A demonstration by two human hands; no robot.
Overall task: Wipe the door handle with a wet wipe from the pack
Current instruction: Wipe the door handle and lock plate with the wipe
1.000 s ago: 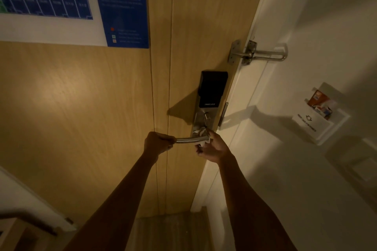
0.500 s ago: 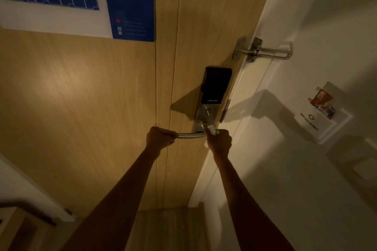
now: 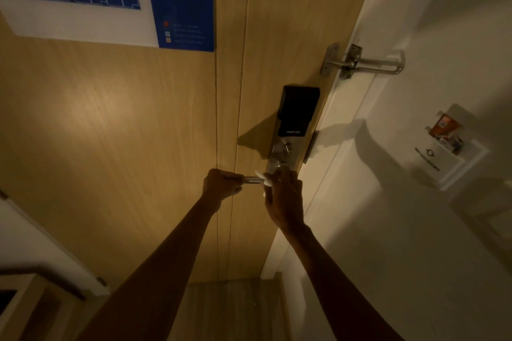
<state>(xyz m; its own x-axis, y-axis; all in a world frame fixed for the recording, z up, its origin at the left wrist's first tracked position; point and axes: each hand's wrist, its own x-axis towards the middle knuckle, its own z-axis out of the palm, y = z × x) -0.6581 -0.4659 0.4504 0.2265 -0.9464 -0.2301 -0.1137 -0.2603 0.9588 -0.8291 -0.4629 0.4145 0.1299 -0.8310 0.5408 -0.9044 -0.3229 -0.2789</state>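
White, limp wet wipe (image 3: 261,178) sat bunched under the right hand (image 3: 285,196), wrapped around the stiff steel door handle (image 3: 252,180) at mid-frame; the left hand (image 3: 221,184) fisted its free end, likely steadying it.

There is one view only, from the camera on my head, so nothing is shared with a second lens. It faces forward and tilts down at the wooden door (image 3: 116,124), close enough that the door fills the left and middle of the frame. The wide angle bends the edges. My forearms enter from about 6 o'clock and reach to mid-frame, where my left hand (image 3: 221,183) and right hand (image 3: 285,196) meet the door handle (image 3: 252,180) just below centre. The smart lock (image 3: 297,111) sits just past centre toward 1 o'clock, the blue wall chart (image 3: 177,0) at 11 o'clock, the white wall (image 3: 415,243) from 2 to 5 o'clock.
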